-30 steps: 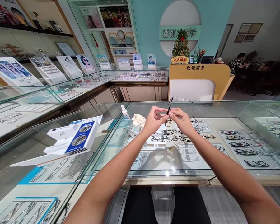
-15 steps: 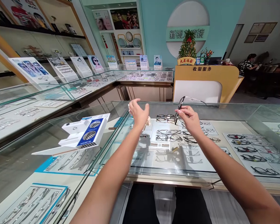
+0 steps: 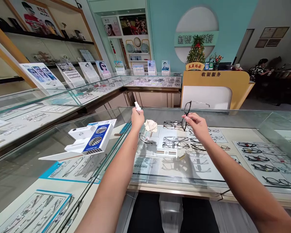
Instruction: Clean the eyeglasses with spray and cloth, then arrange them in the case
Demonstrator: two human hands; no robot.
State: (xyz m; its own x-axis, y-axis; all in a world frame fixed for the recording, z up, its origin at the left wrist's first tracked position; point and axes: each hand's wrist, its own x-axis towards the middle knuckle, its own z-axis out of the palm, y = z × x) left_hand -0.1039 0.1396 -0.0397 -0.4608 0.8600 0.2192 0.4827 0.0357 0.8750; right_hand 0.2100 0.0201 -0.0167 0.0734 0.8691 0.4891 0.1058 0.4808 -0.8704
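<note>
My left hand (image 3: 137,119) is closed around a small white spray bottle (image 3: 137,106), whose top sticks up above the fingers. Just right of that hand, a crumpled cream cloth (image 3: 150,126) lies on the glass counter. My right hand (image 3: 196,124) pinches a pair of black-framed eyeglasses (image 3: 188,106) by the rim. The lenses stand nearly upright, and one temple stretches off to the right. Below and between the hands, several eyeglasses (image 3: 176,142) rest in rows in the display case. Another dark pair of eyeglasses (image 3: 146,139) sits beneath the cloth.
A white and blue cardboard stand (image 3: 97,139) rests on the glass at the left. Glass display cases (image 3: 97,87) run along the left and back. Beyond is a yellow cashier counter (image 3: 240,79) with a plant (image 3: 196,51). A person (image 3: 258,66) sits at the far right.
My left hand has gone from spread fingers to gripping the white spray bottle and has shifted slightly left. The cloth now shows fully. My right hand still holds the eyeglasses, slightly turned.
</note>
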